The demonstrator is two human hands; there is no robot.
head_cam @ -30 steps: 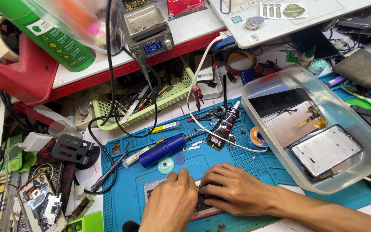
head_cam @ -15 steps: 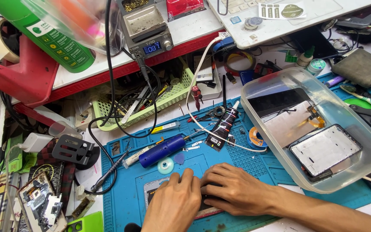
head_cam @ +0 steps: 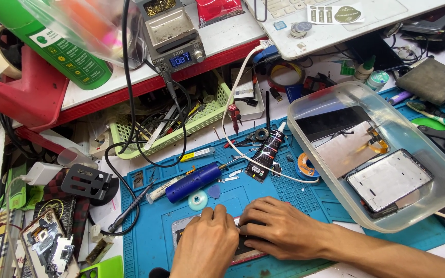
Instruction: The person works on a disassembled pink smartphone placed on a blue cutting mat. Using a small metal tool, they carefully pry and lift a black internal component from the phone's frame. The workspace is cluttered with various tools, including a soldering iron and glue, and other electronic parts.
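Both my hands rest on a flat dark device [head_cam: 243, 246], a phone or its frame, lying on the blue work mat [head_cam: 145, 247] at the bottom middle. My left hand [head_cam: 205, 246] presses down on its left part with bent fingers. My right hand [head_cam: 279, 231] lies across its right part, fingers curled over the top edge. The hands cover most of the device, so its details are hidden. Just above the hands lie a blue electric screwdriver [head_cam: 194, 181], a small teal disc [head_cam: 198, 200] and a purple pick [head_cam: 215, 191].
A clear plastic tub [head_cam: 441, 198] at the right holds phone screens and frames. A black glue tube [head_cam: 267, 149], tape roll [head_cam: 305, 167], white cable [head_cam: 233, 105], green basket [head_cam: 202, 121] of tools and a soldering station [head_cam: 173, 38] sit behind. Circuit boards [head_cam: 47, 242] clutter the left.
My hands stay on the device; my right fingers have shifted slightly over its top edge. Nothing else has moved.
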